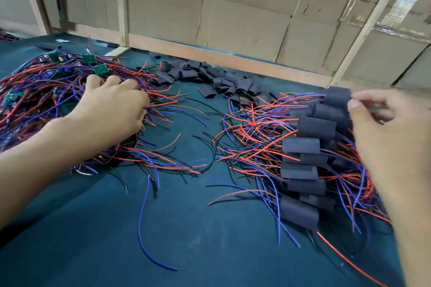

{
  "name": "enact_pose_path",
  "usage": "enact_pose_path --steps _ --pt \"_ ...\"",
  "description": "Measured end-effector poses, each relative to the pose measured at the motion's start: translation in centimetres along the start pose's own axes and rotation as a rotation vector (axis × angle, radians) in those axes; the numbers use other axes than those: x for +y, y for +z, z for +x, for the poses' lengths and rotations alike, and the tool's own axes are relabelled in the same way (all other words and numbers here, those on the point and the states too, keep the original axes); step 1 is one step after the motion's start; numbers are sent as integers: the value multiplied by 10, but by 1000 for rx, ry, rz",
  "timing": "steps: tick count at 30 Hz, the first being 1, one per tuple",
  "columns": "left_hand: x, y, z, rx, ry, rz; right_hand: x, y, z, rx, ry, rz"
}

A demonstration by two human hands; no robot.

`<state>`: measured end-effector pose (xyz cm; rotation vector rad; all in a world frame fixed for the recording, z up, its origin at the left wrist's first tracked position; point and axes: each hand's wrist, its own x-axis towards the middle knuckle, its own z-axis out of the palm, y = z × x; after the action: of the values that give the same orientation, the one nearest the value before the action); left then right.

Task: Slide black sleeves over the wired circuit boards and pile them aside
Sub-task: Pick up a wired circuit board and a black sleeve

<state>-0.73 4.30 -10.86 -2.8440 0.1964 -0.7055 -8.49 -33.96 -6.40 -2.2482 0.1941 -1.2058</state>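
A dark teal table (186, 228) is backed by cardboard panels (245, 18) in wooden framing. At left of frame, the left hand (112, 109) is pressed into a tangle of red, blue and black wires with bare green circuit boards (100, 69), its fingers curled down among the strands; what they grasp cannot be told. Loose black sleeves (224, 81) are heaped at upper centre. At right, a sleeved board (337, 98) is pinched between thumb and fingers of the right hand (382, 128), above the pile of sleeved boards (303, 170).

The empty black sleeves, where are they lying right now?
In the head view, the loose sleeves lie heaped at the far middle of the green table, near the cardboard wall, between the two wire piles.
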Motion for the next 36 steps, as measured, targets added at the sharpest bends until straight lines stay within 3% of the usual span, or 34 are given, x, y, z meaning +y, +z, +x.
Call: enact_pose_path --steps 4,7,11,15,20,25,32,36 --pt "1 6 -1 -1 -1 -22 -1 7 -6 83 -140 -66" --pt "4 5 -6 145 74 -100 -16 15 -20 140 -336 -12" --pt "14 -5 -10 345 183 -212 -38 26 -43 30 -568 140" --pt "25 -18 -12 433 281 -272 -50 37 -63 -150 -674 217" --pt "37 -31 -18 497 482 -337 -52 45 -73 -350 -651 150" --pt "47 -40 -24 541 558 -402 -52 46 -75 -467 -573 56" --pt "67 -46 -33 495 740 -568 -62 40 -76 -469 -495 417" --pt "73 -41 -36 406 733 -639 -63 37 -77 -437 -408 561"
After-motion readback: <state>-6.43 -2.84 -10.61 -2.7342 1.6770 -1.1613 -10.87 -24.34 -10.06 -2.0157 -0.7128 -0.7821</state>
